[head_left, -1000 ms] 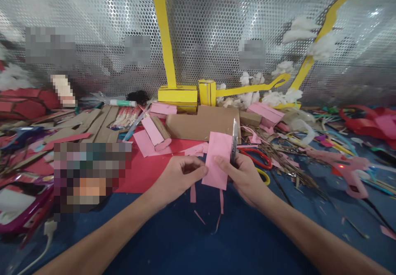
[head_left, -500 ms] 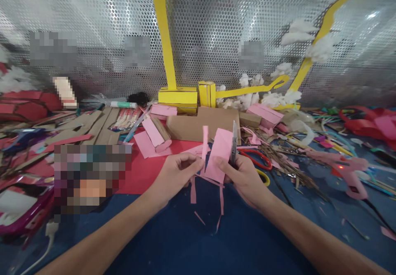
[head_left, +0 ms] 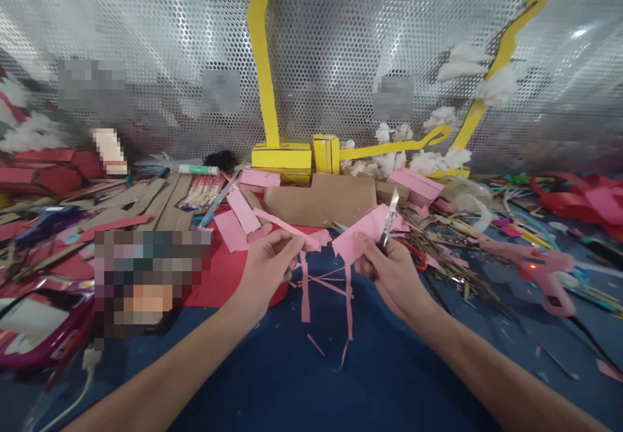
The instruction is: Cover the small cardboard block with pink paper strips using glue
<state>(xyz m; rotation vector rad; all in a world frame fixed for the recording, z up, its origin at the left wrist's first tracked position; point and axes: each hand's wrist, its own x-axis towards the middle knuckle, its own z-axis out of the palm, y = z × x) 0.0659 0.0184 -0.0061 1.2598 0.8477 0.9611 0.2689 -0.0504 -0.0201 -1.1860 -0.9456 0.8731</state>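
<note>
My left hand (head_left: 275, 260) pinches a narrow pink paper strip (head_left: 285, 226) between thumb and fingers; the strip points up and left. In my right hand (head_left: 384, 266) are a wider piece of pink paper (head_left: 355, 236) and a utility knife (head_left: 388, 218), its blade pointing up. The two pieces are apart, with a small gap between them. Beneath my hands, thin pink paper scraps (head_left: 305, 296) lie on the blue table (head_left: 292, 380). Red sheet material (head_left: 214, 283) lies under and left of my left hand.
Brown cardboard (head_left: 321, 200) and pink box shapes (head_left: 243, 210) stand behind my hands. Yellow box pieces (head_left: 281, 157) rest against the perforated metal panel (head_left: 331, 49). On the right are a pink glue gun (head_left: 535, 263) with a lit red light and red-handled scissors (head_left: 417, 258).
My hands have moved apart. The strip has swung from upright to leaning left, and the wider paper and the knife have tilted to the right.
</note>
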